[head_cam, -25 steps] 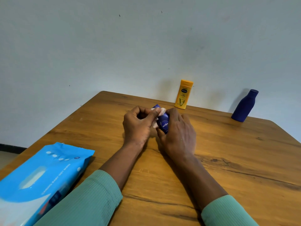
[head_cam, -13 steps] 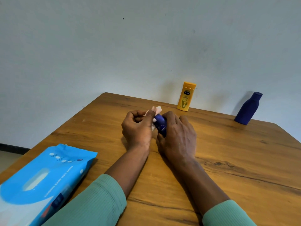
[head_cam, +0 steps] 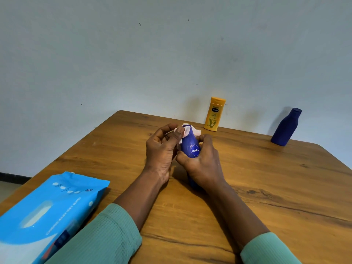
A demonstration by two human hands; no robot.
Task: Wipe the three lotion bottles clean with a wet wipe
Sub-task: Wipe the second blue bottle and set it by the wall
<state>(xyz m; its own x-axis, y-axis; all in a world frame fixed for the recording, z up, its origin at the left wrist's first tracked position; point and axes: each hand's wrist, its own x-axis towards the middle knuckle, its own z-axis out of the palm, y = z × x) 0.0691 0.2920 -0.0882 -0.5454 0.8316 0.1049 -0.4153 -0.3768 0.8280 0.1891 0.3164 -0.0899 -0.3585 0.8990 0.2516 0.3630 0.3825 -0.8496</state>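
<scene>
Head view: the right hand [head_cam: 202, 162] is wrapped around the lower body of a dark blue Nivea bottle [head_cam: 191, 147], thumb on the near-left side, fingers curled over the far-right side. The bottle stands roughly upright, its long axis running from the table up and slightly away from the person, cap end uppermost and leaning a little left toward the other hand. Its round white-lettered logo faces the camera just above the right thumb. Whether the base touches the wooden table [head_cam: 266, 187] cannot be told; the right hand hides it.

The left hand [head_cam: 162, 151] sits just left of the bottle, fingers curled, thumb pressed against the bottle's upper shoulder. It pinches a white wet wipe [head_cam: 187, 130], which is draped over the cap and neck; folds of the wipe stick out on both sides of the top.

Beyond the right hand, at the table's far edge against the wall, a yellow lotion bottle [head_cam: 214, 114] stands upright. Well to the right of the right hand, also at the far edge, a plain blue bottle [head_cam: 286, 127] stands with its cap uppermost.

Near the left forearm, to its left, a blue wet-wipe pack [head_cam: 47, 212] lies flat on the table. Both sleeves are pale green.
</scene>
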